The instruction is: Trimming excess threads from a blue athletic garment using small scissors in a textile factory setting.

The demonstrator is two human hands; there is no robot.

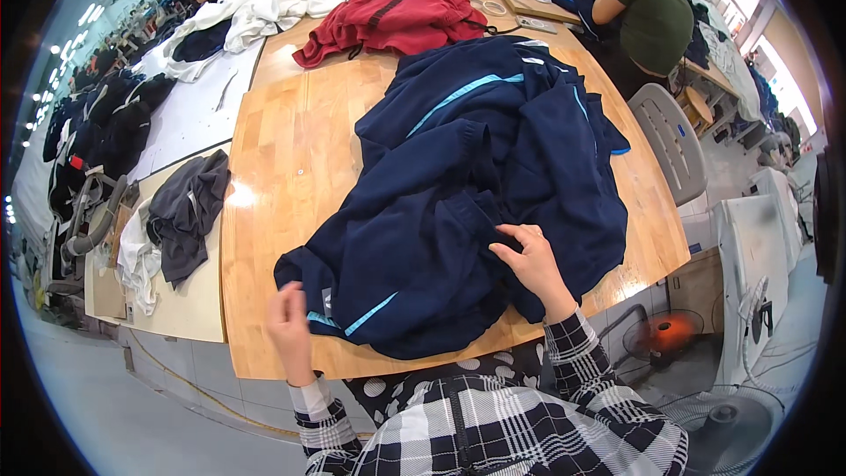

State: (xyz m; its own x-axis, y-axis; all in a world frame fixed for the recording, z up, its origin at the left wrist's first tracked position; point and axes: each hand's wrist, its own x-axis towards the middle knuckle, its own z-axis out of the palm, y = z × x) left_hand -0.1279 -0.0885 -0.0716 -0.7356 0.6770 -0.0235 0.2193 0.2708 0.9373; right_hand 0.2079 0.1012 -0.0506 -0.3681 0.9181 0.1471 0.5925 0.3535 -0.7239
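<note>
A navy blue garment [405,238] with light blue stripes lies loosely spread in front of me, its near end close to the table's front edge. More navy cloth [564,159] with light blue piping is heaped beyond it and to the right. My right hand [531,266] hovers at the garment's folded edge, thumb and forefinger apart, with no cloth visible between them. My left hand [289,326] is at the garment's lower left corner, beside a small pale label [327,301]. Motion smears its fingers, so their grip is unclear.
The wooden table [282,167] also bears a red garment pile [397,18] farther back. White cloth [286,4] lies back left; grey cloth [189,211] rests on a side table. A grey chair [667,145] and an orange-centred fan [663,331] stand right. A co-worker in green [656,22] sits beyond.
</note>
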